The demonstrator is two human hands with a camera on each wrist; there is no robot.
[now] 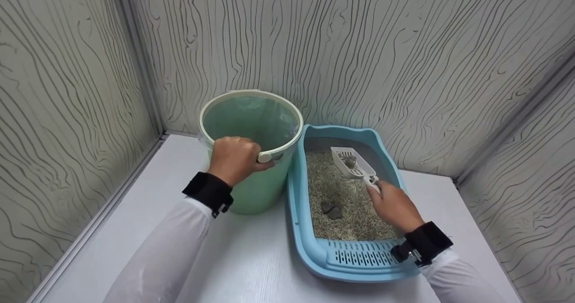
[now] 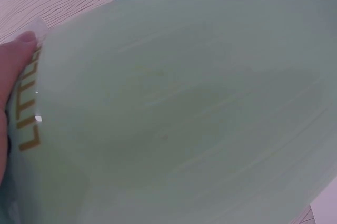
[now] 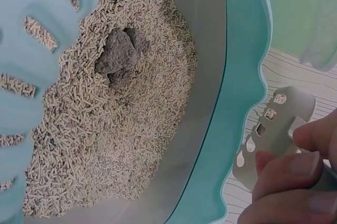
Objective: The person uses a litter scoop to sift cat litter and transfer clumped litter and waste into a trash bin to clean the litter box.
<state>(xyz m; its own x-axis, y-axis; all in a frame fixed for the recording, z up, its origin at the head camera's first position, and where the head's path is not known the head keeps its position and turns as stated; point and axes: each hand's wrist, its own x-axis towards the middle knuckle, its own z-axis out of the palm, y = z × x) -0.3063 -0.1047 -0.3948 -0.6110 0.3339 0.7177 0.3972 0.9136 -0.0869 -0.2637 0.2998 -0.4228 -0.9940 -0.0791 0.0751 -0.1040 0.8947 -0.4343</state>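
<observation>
My left hand (image 1: 233, 159) grips the cream rim of a pale green trash bin (image 1: 256, 193), its fingers over the edge. The bin has a clear liner bag; its wall fills most of the left wrist view. Above the blue litter box (image 1: 300, 231), my right hand (image 1: 397, 208) holds a white slotted litter scoop (image 1: 342, 170) by its handle. A grey clump (image 1: 349, 160) lies in the scoop. Another dark grey clump (image 3: 118, 58) sits on the pellet litter (image 1: 359, 224), toward the box's near end. The right palm is hidden in the head view.
The bin stands immediately left of the litter box, both on a white tabletop (image 1: 251, 258). Wood-grain patterned panels (image 1: 314, 51) close in the back and both sides. A slotted blue step (image 1: 359, 253) forms the box's near end.
</observation>
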